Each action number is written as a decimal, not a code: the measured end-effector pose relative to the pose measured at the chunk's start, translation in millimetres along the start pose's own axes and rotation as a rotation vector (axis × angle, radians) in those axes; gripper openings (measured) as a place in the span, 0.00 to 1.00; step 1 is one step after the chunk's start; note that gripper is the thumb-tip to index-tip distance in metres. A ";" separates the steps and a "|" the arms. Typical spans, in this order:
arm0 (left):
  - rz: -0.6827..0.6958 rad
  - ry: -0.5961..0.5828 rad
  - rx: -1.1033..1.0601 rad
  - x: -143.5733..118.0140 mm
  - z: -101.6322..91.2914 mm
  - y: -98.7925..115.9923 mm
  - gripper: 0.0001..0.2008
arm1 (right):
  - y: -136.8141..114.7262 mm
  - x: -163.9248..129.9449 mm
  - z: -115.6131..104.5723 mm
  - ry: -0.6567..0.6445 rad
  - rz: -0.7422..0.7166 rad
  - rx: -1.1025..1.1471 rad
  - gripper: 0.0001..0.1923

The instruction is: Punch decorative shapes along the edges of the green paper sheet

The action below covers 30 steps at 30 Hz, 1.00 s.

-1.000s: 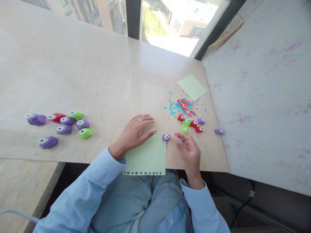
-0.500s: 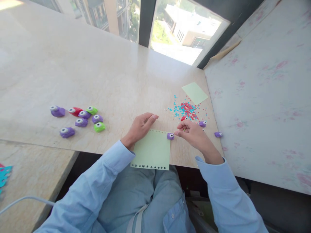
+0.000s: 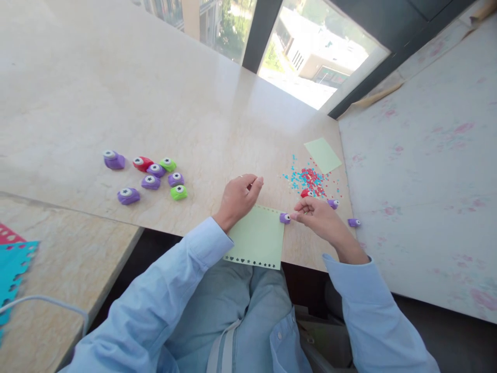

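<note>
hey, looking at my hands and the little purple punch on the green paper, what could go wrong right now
The green sheet hangs over the table edge, and your left hand only rests on its far corner, so it may shift or sag while you work the purple punch. Your right hand lies among small punches beside the confetti pile; a sweep of the wrist could scatter the bits or knock the stray purple punch off the edge.

Pale green paper (image 3: 258, 237): square sheet, flat on the counter (image 3: 155, 103), near edge hanging over the counter's front, a row of small punched shapes along that edge, tiny holes along the far edge. Pressed at the far left corner by the left hand (image 3: 237, 199). Small purple punch (image 3: 284, 218): white round top with a dark mark, sitting at the far right corner, touched by the right hand (image 3: 320, 220) fingertips.
</note>
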<state>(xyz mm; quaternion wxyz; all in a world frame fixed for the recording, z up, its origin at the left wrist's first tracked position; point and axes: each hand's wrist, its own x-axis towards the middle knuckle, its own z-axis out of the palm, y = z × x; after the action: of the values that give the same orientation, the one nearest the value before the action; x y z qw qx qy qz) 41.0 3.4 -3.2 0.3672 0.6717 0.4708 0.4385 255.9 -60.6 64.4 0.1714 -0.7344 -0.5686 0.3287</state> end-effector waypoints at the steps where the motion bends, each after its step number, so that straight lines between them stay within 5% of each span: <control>1: -0.002 0.000 0.000 0.0 0.1 0.1 0.18 | -0.3 0.1 -0.2 -0.007 0.010 0.003 0.10; 30: -0.021 -0.064 0.025 0.0 0.2 4.1 0.19 | -11.5 12.9 14.2 -0.046 0.168 -0.471 0.10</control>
<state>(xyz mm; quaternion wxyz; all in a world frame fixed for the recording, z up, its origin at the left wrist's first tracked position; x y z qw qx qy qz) 42.4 2.2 0.5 0.3785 0.6849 0.4713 0.4068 239.7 -46.8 57.6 -0.0451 -0.7910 -0.5702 0.2169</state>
